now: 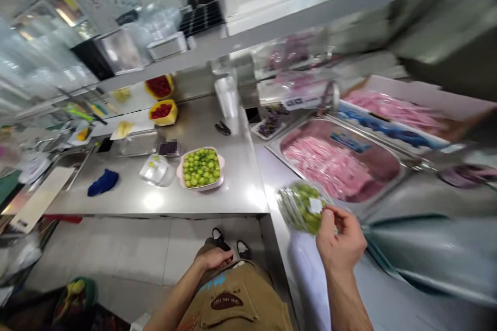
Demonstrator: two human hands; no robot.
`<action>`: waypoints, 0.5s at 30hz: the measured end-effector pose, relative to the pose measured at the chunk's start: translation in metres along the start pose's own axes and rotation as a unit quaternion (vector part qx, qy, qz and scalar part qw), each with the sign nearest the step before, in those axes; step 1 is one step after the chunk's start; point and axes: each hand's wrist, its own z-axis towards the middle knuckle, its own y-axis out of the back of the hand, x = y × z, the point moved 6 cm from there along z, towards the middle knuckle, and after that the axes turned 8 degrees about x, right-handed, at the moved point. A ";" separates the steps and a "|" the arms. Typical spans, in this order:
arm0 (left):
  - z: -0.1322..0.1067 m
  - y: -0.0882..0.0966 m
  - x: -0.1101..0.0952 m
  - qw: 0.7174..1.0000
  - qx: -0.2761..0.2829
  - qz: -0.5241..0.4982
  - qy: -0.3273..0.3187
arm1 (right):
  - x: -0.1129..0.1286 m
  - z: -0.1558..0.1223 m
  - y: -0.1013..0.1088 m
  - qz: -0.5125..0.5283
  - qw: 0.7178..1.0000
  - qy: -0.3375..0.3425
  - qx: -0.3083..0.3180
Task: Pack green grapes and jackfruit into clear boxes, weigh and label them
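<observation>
My right hand (341, 238) is closed at the edge of a clear plastic box of green grapes (301, 212), thumb and fingertips by the white label (315, 206) on its lid. Whether the box rests on the counter or is lifted, I cannot tell. In front of the brown apron (233, 295), my left hand (217, 258) has its fingers curled in; anything inside them is hidden. A pale pink basin of green grapes (202, 168) stands on the steel counter, with another clear box with a label (157, 170) to its left.
Right of the box, a steel tray (392, 181) holds pink packaging, beside an open carton (407, 124). Behind are a tray of dark grapes (269, 126) and yellow bowls of red fruit (163, 112). A blue cloth (103, 182) lies left. An overhead shelf (272, 20) crosses above.
</observation>
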 end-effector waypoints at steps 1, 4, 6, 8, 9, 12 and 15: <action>-0.003 0.007 0.003 1.000 -0.023 -0.006 0.001 | 0.009 0.001 -0.021 0.021 0.999 0.003 0.036; -0.015 0.032 0.011 0.996 -0.080 -0.040 -0.016 | 0.044 -0.004 -0.088 0.054 0.986 0.033 0.156; -0.026 0.058 0.012 0.990 -0.116 -0.067 -0.041 | 0.069 -0.015 -0.130 0.063 0.970 0.048 0.231; -0.042 0.093 0.008 0.980 -0.163 -0.085 -0.072 | 0.092 -0.029 -0.170 0.076 0.948 0.047 0.306; -0.052 0.114 0.005 0.974 -0.189 -0.092 -0.089 | 0.102 -0.036 -0.190 0.080 0.936 0.046 0.339; -0.090 0.182 -0.004 0.949 -0.264 -0.103 -0.140 | 0.132 -0.051 -0.246 0.070 0.910 0.080 0.400; -0.134 0.252 -0.008 0.916 -0.346 -0.099 -0.179 | 0.163 -0.060 -0.307 0.002 0.880 0.156 0.448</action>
